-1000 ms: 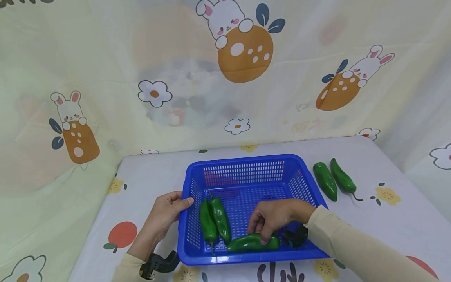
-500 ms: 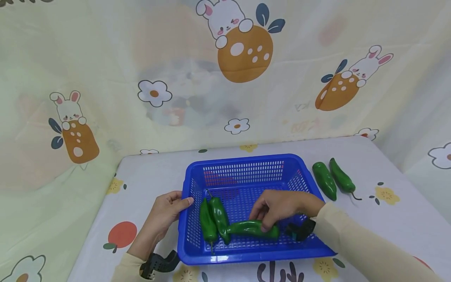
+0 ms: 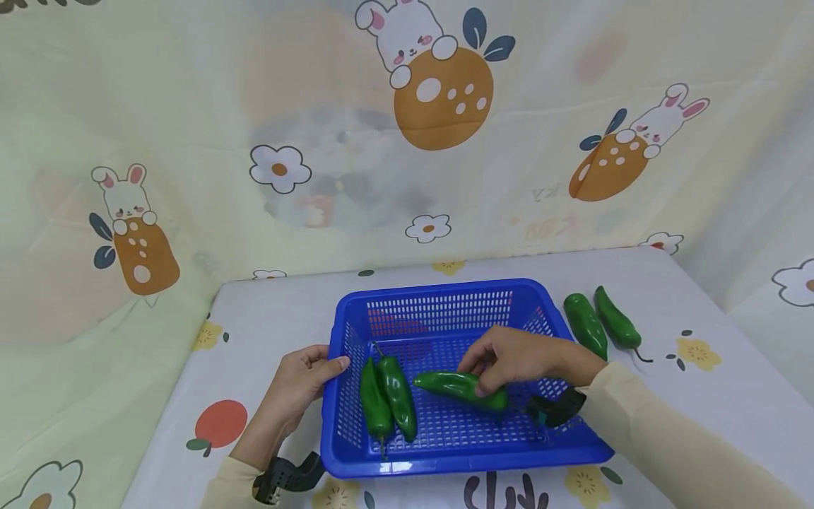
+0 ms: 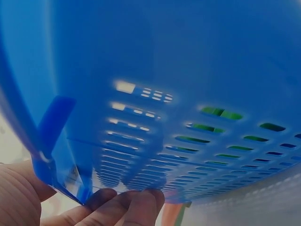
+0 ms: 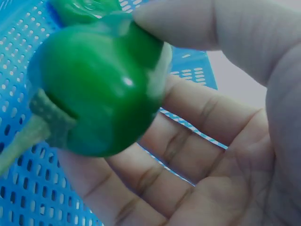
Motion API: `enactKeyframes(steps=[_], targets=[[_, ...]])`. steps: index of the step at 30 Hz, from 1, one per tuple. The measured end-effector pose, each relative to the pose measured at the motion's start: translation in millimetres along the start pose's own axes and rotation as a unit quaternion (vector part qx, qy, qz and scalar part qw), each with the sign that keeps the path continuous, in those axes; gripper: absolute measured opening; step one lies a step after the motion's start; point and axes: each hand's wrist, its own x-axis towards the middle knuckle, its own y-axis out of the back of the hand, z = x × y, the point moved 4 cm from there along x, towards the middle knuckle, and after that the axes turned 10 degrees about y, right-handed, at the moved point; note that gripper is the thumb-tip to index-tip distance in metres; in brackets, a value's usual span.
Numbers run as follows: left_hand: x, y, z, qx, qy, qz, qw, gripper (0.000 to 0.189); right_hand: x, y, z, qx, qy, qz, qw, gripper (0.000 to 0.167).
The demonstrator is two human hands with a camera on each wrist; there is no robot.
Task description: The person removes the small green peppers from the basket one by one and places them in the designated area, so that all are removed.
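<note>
Head view set the right hand (image 3: 516, 353) just right of and below the middle of the frame, its thumb and fingers clamped on a green pepper, the held pepper (image 3: 448, 384). That pepper lay almost crosswise inside the blue basket (image 3: 470, 461), its pointed end toward the left and its other end lower, under the hand. Whether it touched the basket floor, I could not tell. From the right wrist, the thumb pressed at the top and the fingers spread below, with the pale stem (image 5: 23, 136) sticking out toward the lower left.

At the basket's left side, the left hand (image 3: 304, 375) gripped the rim, thumb over the edge; its fingertips showed beneath, along the bottom of the left wrist view.

Nearest the held pepper, but apart from it, two more lay side by side at the basket's left: the outer pepper (image 3: 375, 403), stem toward the bottom of the frame, and the inner pepper (image 3: 398, 399), stem toward the top. Beyond the basket, right of centre, the plump pepper (image 3: 585, 325) and the slim pepper (image 3: 617, 318) rested on the white printed cloth (image 3: 273, 311), close together. Black bands (image 3: 289, 477) circled both wrists below cream sleeves (image 3: 687, 431). Behind everything hung a pale curtain (image 3: 343, 71) printed with rabbits and flowers.
</note>
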Motion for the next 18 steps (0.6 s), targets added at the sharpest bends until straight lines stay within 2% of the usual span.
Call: enactKeyframes(steps=[7,18], targets=[[0.1,0.0,1.7,0.002,0.001,-0.004,1.0,0.037,-7.6,12.5,-1.1,0.009,0.007,0.031,0.9994,0.04],[-0.8,0.1,2.8,0.001,0.003,-0.006,1.0,0.036,-23.3,33.0,-0.5,-0.014,0.007,0.081,0.9966,0.044]])
